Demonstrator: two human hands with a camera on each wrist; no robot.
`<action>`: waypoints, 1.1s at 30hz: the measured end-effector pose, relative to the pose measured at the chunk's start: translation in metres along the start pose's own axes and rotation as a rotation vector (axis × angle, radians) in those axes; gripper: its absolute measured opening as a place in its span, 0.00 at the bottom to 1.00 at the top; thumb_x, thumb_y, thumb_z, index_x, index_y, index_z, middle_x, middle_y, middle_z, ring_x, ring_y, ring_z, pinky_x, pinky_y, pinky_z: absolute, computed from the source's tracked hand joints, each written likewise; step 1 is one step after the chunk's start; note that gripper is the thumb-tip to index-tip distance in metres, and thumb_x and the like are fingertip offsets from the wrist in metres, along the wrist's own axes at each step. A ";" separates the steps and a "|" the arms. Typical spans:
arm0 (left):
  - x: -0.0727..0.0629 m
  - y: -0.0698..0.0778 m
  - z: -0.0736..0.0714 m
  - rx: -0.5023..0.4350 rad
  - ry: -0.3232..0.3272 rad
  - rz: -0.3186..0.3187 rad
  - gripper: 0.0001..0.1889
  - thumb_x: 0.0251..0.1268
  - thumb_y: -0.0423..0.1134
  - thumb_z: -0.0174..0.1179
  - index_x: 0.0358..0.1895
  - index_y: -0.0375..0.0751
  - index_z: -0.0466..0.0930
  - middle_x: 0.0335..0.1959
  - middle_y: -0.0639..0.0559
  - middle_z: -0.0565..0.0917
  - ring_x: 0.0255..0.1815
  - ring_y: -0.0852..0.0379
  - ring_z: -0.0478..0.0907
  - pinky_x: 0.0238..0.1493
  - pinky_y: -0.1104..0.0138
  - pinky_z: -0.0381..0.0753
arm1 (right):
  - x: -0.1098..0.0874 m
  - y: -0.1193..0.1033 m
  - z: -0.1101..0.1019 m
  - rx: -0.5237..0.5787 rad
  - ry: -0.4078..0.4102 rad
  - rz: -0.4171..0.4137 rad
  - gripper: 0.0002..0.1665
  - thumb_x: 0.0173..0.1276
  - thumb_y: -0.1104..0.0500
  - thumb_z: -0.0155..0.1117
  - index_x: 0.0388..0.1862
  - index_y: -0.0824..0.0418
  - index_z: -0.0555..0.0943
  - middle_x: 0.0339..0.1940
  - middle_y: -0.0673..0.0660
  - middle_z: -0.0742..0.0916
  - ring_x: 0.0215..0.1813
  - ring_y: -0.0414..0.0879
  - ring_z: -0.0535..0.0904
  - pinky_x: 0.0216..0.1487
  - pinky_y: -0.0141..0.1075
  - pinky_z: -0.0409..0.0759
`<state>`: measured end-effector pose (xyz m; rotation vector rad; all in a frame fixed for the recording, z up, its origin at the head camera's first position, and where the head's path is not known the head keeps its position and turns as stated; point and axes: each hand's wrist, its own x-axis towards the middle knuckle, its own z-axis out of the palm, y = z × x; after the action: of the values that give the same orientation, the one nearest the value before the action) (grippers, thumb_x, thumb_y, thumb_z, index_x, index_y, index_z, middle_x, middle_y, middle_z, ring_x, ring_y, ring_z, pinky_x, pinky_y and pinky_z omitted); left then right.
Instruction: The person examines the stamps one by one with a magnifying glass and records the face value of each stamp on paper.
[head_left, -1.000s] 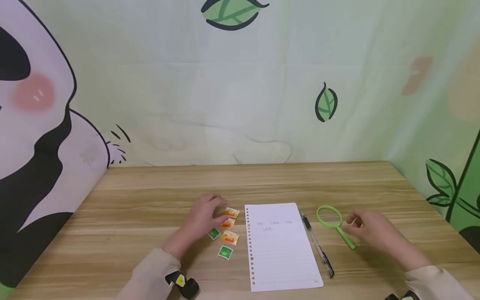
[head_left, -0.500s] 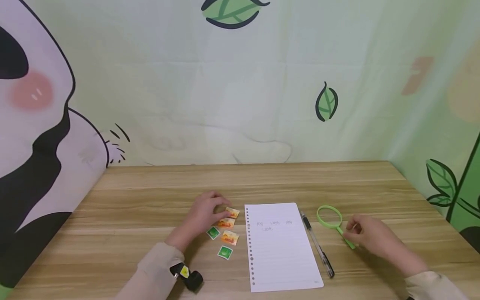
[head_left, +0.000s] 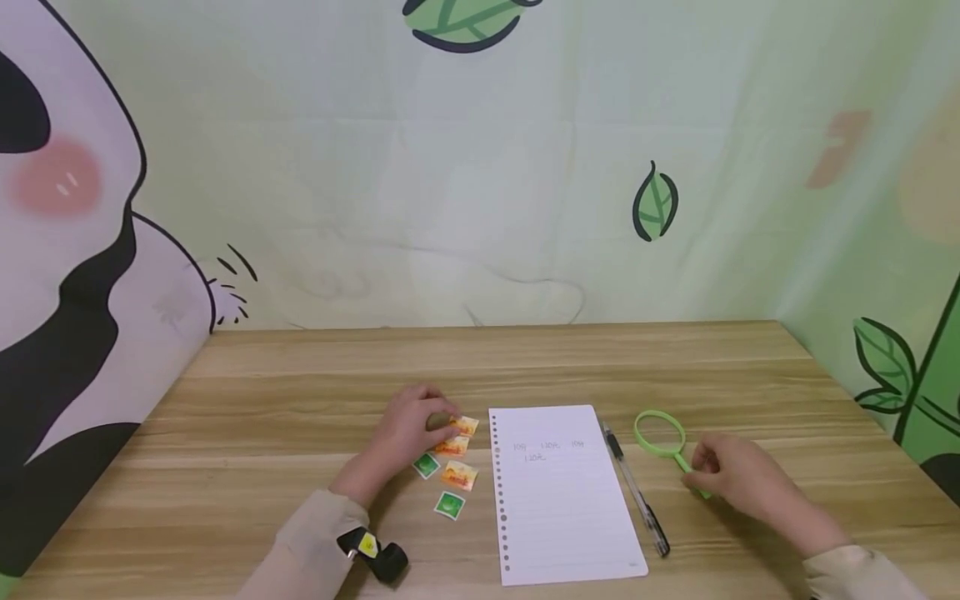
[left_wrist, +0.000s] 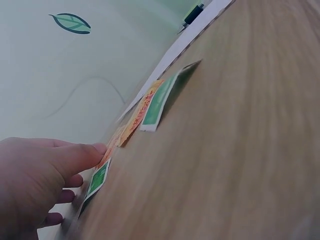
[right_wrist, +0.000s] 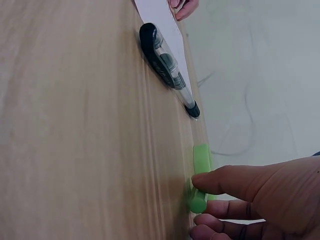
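My left hand point(head_left: 411, 421) rests at the stamps, its thumb and fingertips touching the farthest orange stamp point(head_left: 467, 426), which they partly cover. Two more orange stamps lie nearer, one close under the thumb point(head_left: 452, 447) and one below it. A green stamp point(head_left: 427, 465) sits beside the wrist and another green stamp point(head_left: 450, 505) nearest the front. On the right, my right hand point(head_left: 738, 472) pinches the handle of a green magnifying glass point(head_left: 680, 462). In the right wrist view the thumb lies on the handle's end point(right_wrist: 198, 202), fingers on its other side; the ring is partly hidden there.
Between the hands lies a white lined sheet point(head_left: 566, 517) with punched holes and a few handwritten marks. A black-capped clear pen point(head_left: 636, 492) lies along its right edge. The wooden table point(head_left: 525, 358) ends at a printed curtain behind.
My right hand has moved down onto the magnifying glass handle and now pinches it. My left hand has shifted slightly right over the orange stamps; the green stamp by the wrist has slid slightly left.
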<state>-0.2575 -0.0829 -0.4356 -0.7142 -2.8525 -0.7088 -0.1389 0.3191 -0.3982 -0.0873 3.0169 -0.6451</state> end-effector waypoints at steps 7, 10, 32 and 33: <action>-0.001 0.002 0.001 -0.012 0.011 0.005 0.10 0.56 0.45 0.69 0.41 0.53 0.87 0.48 0.48 0.80 0.54 0.47 0.74 0.59 0.50 0.71 | -0.002 -0.001 0.002 -0.033 0.011 0.008 0.11 0.56 0.59 0.70 0.25 0.59 0.75 0.20 0.49 0.76 0.24 0.42 0.68 0.23 0.30 0.65; -0.001 0.003 0.001 -0.009 0.012 0.007 0.10 0.56 0.45 0.69 0.41 0.53 0.86 0.49 0.49 0.80 0.54 0.47 0.74 0.59 0.50 0.71 | -0.001 -0.001 0.001 -0.047 0.007 0.015 0.10 0.57 0.60 0.69 0.26 0.59 0.75 0.20 0.49 0.76 0.24 0.42 0.68 0.23 0.30 0.66; -0.002 0.003 -0.002 -0.012 -0.008 -0.014 0.10 0.57 0.45 0.68 0.42 0.53 0.86 0.53 0.47 0.79 0.59 0.46 0.72 0.63 0.49 0.68 | 0.023 -0.029 -0.026 -0.102 0.078 -0.091 0.07 0.62 0.60 0.66 0.28 0.61 0.78 0.24 0.51 0.82 0.26 0.42 0.70 0.26 0.33 0.68; -0.003 0.003 -0.002 -0.014 -0.008 -0.015 0.10 0.57 0.45 0.68 0.42 0.53 0.86 0.53 0.47 0.79 0.59 0.45 0.72 0.63 0.49 0.68 | 0.024 -0.033 -0.027 -0.102 0.081 -0.101 0.07 0.62 0.60 0.66 0.27 0.60 0.78 0.24 0.51 0.82 0.26 0.41 0.70 0.26 0.33 0.68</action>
<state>-0.2535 -0.0826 -0.4330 -0.7006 -2.8658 -0.7299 -0.1633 0.2987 -0.3608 -0.2247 3.1398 -0.5136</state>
